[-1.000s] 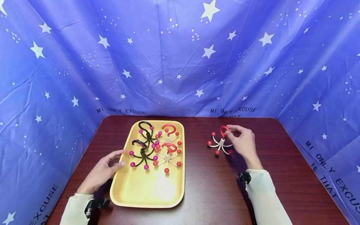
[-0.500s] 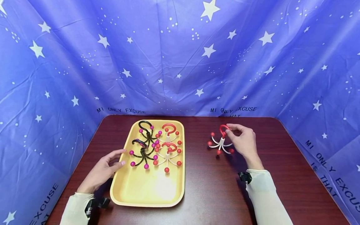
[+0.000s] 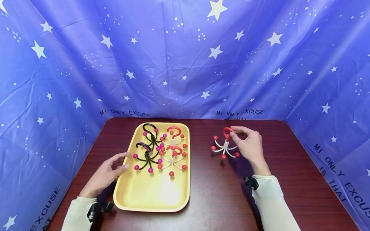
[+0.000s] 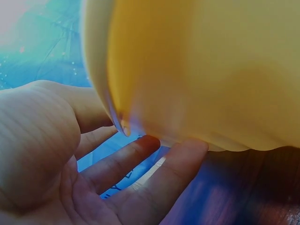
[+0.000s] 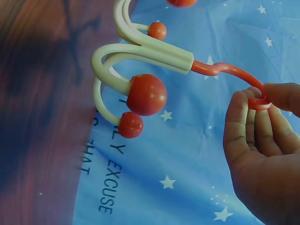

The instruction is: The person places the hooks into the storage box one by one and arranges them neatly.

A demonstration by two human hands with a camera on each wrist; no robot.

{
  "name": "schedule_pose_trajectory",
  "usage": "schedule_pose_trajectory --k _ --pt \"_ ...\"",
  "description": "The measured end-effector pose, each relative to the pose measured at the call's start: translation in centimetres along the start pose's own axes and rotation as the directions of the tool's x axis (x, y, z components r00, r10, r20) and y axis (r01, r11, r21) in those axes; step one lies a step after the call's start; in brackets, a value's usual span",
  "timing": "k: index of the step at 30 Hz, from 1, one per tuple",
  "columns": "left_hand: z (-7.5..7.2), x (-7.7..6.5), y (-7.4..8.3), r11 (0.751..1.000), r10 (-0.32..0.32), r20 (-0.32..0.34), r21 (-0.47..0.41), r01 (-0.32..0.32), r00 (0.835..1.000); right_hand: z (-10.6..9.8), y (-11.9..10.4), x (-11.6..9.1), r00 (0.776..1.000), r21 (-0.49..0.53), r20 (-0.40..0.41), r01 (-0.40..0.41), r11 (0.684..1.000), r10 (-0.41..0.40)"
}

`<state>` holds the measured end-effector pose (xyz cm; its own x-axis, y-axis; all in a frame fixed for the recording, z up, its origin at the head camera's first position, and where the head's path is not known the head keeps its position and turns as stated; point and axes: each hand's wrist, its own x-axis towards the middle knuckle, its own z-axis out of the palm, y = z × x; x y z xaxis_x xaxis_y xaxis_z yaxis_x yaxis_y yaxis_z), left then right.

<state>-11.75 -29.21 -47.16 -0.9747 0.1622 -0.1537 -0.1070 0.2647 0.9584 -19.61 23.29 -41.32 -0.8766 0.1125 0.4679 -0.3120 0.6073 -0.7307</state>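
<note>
In the head view, my right hand pinches the red hook end of a multi-prong hanger with white prongs and red ball tips. The hanger hangs above the table right of the tray; its shadow on the wood shows in the right wrist view, apart from the prongs. My left hand holds the left rim of a yellow tray, thumb over the edge. Fingers reach against the tray's underside in the left wrist view. Two red-and-white hangers and two black hangers with magenta balls lie in the tray.
The brown wooden table carries the tray on its left half. A blue star-printed curtain surrounds its back and sides, close to the far edge. Each wrist wears a black strap.
My right hand has moved slightly left with the red-and-white hanger. The left hand, the tray and the hangers in it stay in place.
</note>
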Motion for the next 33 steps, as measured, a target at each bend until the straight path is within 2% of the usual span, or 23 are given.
schedule_pose_trajectory --k 14,23,33 --pt "-0.1 -0.1 0.0 0.999 -0.002 0.000 0.037 0.002 1.000 -0.7 -3.3 -0.9 1.000 0.084 0.014 0.026 0.996 -0.027" --pt "0.0 -0.2 -0.1 1.000 -0.012 0.004 0.005 0.012 1.000 -1.0 -5.2 -1.4 0.998 0.080 0.037 0.048 0.996 -0.051" --pt "0.2 -0.2 -0.3 1.000 -0.010 0.004 0.008 0.010 1.000 -0.4 -7.0 -2.1 0.993 0.188 0.084 0.068 0.980 -0.085"
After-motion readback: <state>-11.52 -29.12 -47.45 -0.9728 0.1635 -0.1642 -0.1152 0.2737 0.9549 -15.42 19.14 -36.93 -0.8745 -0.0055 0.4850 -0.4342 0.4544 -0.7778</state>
